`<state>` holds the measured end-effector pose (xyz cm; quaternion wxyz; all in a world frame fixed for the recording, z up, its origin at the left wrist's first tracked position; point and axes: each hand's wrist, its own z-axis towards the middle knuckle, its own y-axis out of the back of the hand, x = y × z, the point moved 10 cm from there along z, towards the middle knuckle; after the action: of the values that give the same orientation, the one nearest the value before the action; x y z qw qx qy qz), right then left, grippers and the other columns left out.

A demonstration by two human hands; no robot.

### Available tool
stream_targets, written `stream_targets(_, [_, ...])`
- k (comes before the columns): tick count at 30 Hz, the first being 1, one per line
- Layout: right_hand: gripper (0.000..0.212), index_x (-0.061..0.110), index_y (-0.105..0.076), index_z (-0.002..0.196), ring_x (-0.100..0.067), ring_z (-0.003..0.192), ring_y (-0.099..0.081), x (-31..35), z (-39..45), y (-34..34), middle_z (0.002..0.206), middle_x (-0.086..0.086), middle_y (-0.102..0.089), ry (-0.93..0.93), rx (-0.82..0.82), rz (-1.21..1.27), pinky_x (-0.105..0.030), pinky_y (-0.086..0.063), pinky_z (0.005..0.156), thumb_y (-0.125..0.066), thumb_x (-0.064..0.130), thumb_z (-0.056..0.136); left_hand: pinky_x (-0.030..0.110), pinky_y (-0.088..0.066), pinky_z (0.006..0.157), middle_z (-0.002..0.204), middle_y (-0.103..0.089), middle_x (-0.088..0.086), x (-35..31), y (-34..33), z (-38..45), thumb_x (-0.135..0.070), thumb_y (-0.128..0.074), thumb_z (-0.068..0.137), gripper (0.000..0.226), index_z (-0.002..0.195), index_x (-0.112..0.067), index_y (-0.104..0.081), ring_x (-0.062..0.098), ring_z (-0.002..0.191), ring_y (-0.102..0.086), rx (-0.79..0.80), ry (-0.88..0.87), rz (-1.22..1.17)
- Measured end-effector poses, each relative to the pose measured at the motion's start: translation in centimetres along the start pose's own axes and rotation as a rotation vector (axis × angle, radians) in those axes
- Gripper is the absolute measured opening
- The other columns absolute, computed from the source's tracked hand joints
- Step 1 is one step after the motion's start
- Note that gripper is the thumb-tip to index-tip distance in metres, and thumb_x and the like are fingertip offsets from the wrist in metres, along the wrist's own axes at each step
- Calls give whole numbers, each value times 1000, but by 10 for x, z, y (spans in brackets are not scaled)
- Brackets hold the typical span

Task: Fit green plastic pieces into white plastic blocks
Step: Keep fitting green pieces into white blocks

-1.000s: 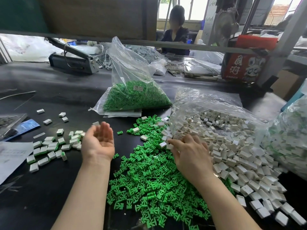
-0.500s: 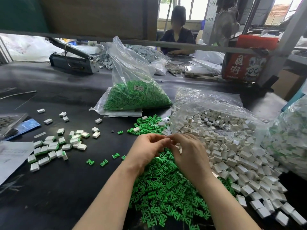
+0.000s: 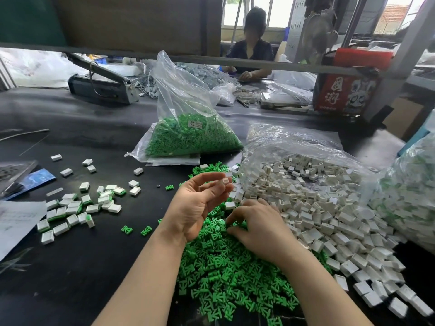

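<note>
Pinching a white block [image 3: 226, 180] at its fingertips, the left hand [image 3: 197, 205] is raised palm-up above the green pile [image 3: 226, 267]. The block sits between the thumb tip and the first fingers, its open slot facing the camera; the other fingers curl loosely behind it, apart from the block.

Lower and to the right, the right hand [image 3: 259, 228] lies palm-down on the green pieces, where that pile meets the white pile [image 3: 329, 220]. Its fingers are bent with the tips down among the green pieces; whether they have clamped on one I cannot tell, since the tips are hidden.

Green pieces spread from the middle of the black table [image 3: 77, 267] to its near edge. White blocks spill from an open clear bag [image 3: 294, 147] towards the near right corner. A second bag [image 3: 188, 128], holding green pieces, stands behind the piles, towards the far edge. At the right edge another bag [image 3: 409, 184] holds white and green parts.

Left of the hands, well apart from them, lies a scatter of fitted blocks [image 3: 75, 208] showing green at one end. Two stray green pieces [image 3: 136, 230] lie just beside the left wrist. A sheet of paper [image 3: 16, 222] lies at the left edge. Across the table another person [image 3: 251, 50] sits.
</note>
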<state>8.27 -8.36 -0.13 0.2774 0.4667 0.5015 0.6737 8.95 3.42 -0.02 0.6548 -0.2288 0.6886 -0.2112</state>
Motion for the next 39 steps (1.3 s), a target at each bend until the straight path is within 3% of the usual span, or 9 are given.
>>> stream_targets(10, [6,30,-56,94,-11,102,-51,0,-2,5,103,13,-60,3,-40,32,-35,-40,101,-61,33,93,24,-60,66,91,-75,20,-7,8,-2,13,-58,86,19,81,-1,-69,22,78,-74,-96,-56,113])
stream_targets(14, [5,24,-58,96,-5,82,-59,-9,-3,22,90,10,-65,-41,-205,284,-26,-51,79,-62,23,94,25,-58,64,84,-74,19,-16,7,-3,5,-57,80,13,77,-4,-66,22,72,-71,-93,-155,270])
stream_targets(18, [22,25,-63,110,2,62,-59,-14,-10,46,75,12,-64,14,-430,568,-10,-42,56,-63,11,93,25,-56,61,80,-72,21,-9,1,-1,-8,-53,67,15,69,-10,-68,22,66,-68,-29,-133,295])
stream_targets(21, [36,29,-66,120,4,65,-59,-5,-13,52,75,17,-63,93,-450,570,-10,-44,58,-65,8,92,25,-55,61,78,-72,18,-3,-9,-1,-14,-53,74,19,67,-15,-71,21,67,-68,43,-117,334])
stream_targets(27, [27,21,-72,113,8,60,-58,-5,-14,53,76,14,-67,113,-444,666,-5,-40,53,-67,6,91,22,-54,62,78,-73,11,-2,-8,1,-13,-59,95,12,85,-8,-62,16,68,-69,55,-143,414])
stream_targets(29, [26,21,-73,110,8,59,-58,-4,-14,54,81,10,-72,116,-433,689,-5,-40,52,-66,5,91,22,-55,60,74,-73,8,-2,-7,0,-8,-64,91,8,87,-7,-57,16,66,-69,39,-150,419])
stream_targets(32, [31,24,-71,110,4,62,-61,-7,-14,53,89,6,-74,85,-417,734,-10,-44,54,-63,1,92,22,-56,61,79,-75,11,-2,-8,-2,-14,-73,79,29,100,-6,-55,19,70,-72,33,-117,333])
stream_targets(35, [33,23,-69,108,-21,74,-68,-19,-13,49,90,-2,-74,-3,-400,978,-31,-59,64,-59,-4,92,21,-57,63,93,-76,15,-1,-8,-2,-17,-74,71,43,111,-6,-62,18,77,-73,29,-76,221])
stream_targets(39, [23,11,-71,97,-17,80,-71,-29,-11,40,89,-7,-77,-110,-371,1422,-23,-58,72,-58,-6,89,19,-56,61,97,-76,14,1,-10,-2,-15,-75,70,24,93,-11,-76,16,80,-73,36,-52,110])
